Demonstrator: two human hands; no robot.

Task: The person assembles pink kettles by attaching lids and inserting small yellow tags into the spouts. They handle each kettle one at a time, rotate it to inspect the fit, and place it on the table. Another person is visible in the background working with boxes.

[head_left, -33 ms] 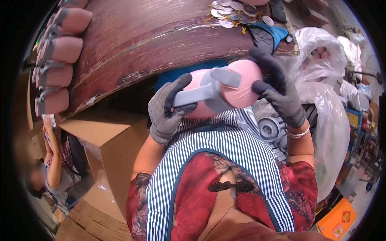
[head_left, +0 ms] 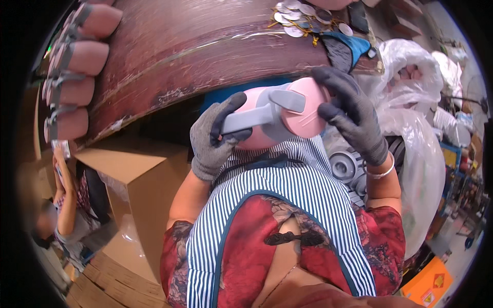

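A pink jug [head_left: 251, 141] with a grey collar lies tilted in front of my apron, its pink lid [head_left: 305, 120] turned to the right. My left hand [head_left: 213, 136], in a grey glove with dark fingertips, wraps round the jug's grey handle [head_left: 249, 120]. At the lid's right edge is my right hand [head_left: 352, 110], gloved the same way. Its thumb and fingers curve around the lid's rim, the fingertips partly hidden behind it. A grey lever [head_left: 287, 100] sticks out over the lid.
Similar pink jugs [head_left: 87, 57] line the left of the worn red table [head_left: 169, 56]. Round tags [head_left: 292, 15] and a blue-and-black piece [head_left: 352, 46] lie at its far right. A cardboard box [head_left: 149, 205] stands left, plastic bags [head_left: 411, 154] and grey parts [head_left: 344, 167] right. Another person [head_left: 69, 210] works at far left.
My right hand has shifted slightly left, and its fingers sit closer round the lid. The jug stays in nearly the same place in my left hand.
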